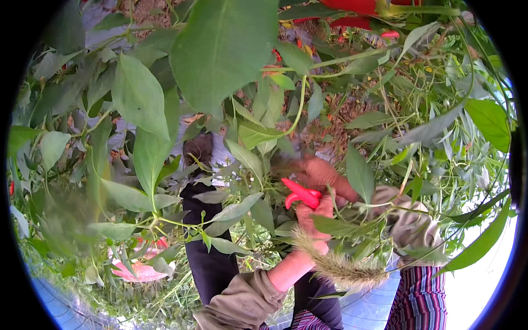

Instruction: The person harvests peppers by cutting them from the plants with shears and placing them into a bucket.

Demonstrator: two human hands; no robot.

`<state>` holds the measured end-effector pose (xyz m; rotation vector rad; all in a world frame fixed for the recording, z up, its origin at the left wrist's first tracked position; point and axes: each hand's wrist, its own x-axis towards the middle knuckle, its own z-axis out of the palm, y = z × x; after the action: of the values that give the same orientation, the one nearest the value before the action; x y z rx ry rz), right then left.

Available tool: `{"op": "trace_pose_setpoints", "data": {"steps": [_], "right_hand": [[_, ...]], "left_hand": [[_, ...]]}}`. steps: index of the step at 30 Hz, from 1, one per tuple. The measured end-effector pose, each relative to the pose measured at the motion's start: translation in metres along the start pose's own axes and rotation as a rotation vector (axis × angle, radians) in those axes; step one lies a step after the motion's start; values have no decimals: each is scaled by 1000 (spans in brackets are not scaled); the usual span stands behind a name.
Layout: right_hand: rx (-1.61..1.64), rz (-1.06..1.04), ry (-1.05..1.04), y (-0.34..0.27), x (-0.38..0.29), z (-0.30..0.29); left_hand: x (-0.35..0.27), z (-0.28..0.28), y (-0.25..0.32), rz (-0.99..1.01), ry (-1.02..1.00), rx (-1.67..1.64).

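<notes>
My left hand is closed around red chili peppers, and their pointed ends stick out beyond the fingers to the upper left. Just above it, my right hand reaches in among the pepper plant's leaves and stems. Its fingers are blurred and partly covered by foliage, so their grip does not show. A broad green leaf hangs in front of the right wrist. In front of the left wrist is a bristly foxtail grass head.
Large leaves hang close to the camera. Red peppers show at the top edge. At lower left, a pink container with red things in it stands in grass. My dark shoe rests by plastic ground sheeting.
</notes>
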<state>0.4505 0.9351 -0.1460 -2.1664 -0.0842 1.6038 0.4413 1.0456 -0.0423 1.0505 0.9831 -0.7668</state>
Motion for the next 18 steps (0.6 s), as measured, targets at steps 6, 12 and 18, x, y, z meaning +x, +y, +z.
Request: {"op": "trace_pose_setpoints", "data": {"steps": [6,12,18], "right_hand": [[459,-37,216,-11,-14,-86],[44,-374,253,-50,-48,-100],[-3,-211,291,-47,-64,-83]], "left_hand": [[20,-4,24,-266,242,-578],[29,-8,49,-91,228,-514],[36,-12,58,-153,279,-484]]}}
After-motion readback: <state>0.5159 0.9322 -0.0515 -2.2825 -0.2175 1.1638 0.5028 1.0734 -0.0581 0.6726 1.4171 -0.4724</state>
